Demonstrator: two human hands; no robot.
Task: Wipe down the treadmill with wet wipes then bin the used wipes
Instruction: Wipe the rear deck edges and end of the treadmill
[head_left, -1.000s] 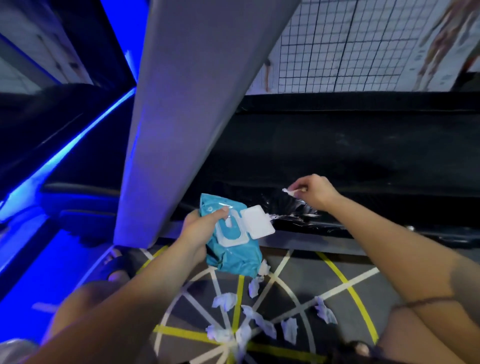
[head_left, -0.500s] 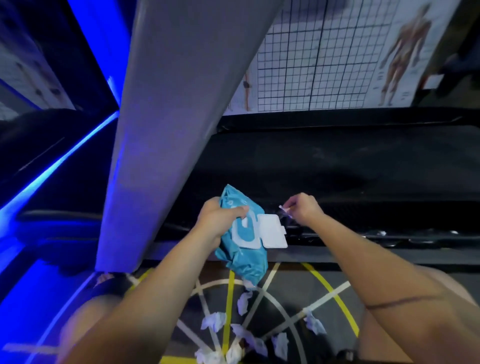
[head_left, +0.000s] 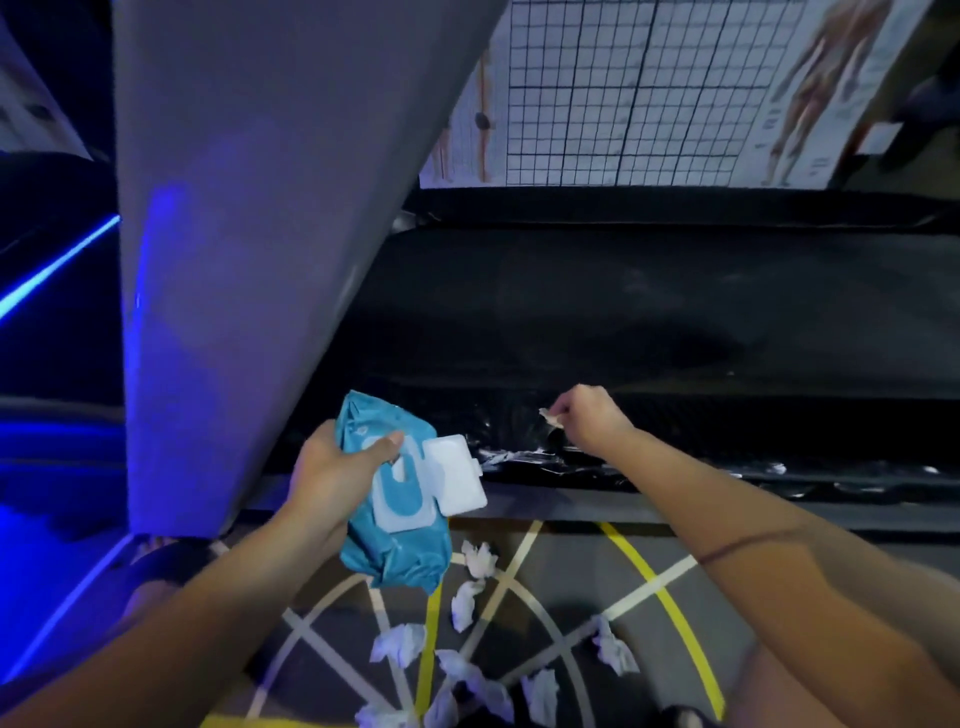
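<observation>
My left hand (head_left: 337, 475) grips a teal pack of wet wipes (head_left: 400, 525) whose white flip lid (head_left: 454, 475) hangs open. My right hand (head_left: 589, 421) pinches a small crumpled scrap of wipe (head_left: 549, 417) against the near side rail of the black treadmill deck (head_left: 649, 332). Wet streaks shine on the rail just below that hand. Several used white wipes (head_left: 467, 597) lie crumpled on the floor below the pack.
A broad grey treadmill upright (head_left: 249, 234) rises on the left, close to my left hand. The floor (head_left: 649, 587) carries white and yellow lines. A grid chart and an anatomy poster (head_left: 675, 88) hang behind the treadmill. Blue light strips glow at far left.
My right hand has slid left and then slightly right along the rail with the scrap. My view has tilted up a little. The pack stays in my left hand.
</observation>
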